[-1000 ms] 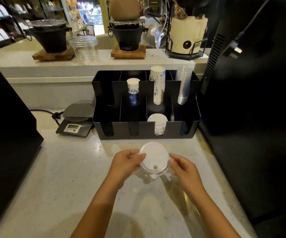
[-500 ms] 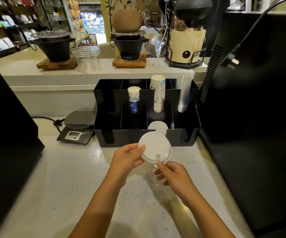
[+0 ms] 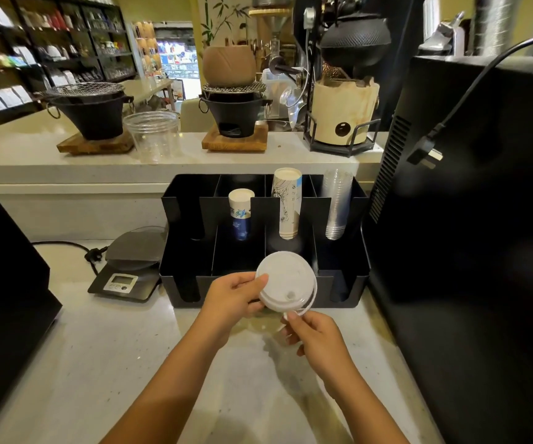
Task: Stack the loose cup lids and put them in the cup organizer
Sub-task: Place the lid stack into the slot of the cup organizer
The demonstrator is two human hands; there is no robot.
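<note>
lids (image 3: 286, 282): white stack (top face toward me) held up just in front of the cup organizer (image 3: 188, 286), over its front wall | left hand (image 3: 231, 298): pinches the stack's left rim | right hand (image 3: 314, 334): fingertips grip its lower edge | scale (image 3: 129, 267): left of organizer on counter (image 3: 114, 354)

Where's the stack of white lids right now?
In the head view the stack of white lids is held at centre between the left hand and right hand, above the counter, in front of the black cup organizer.
</note>
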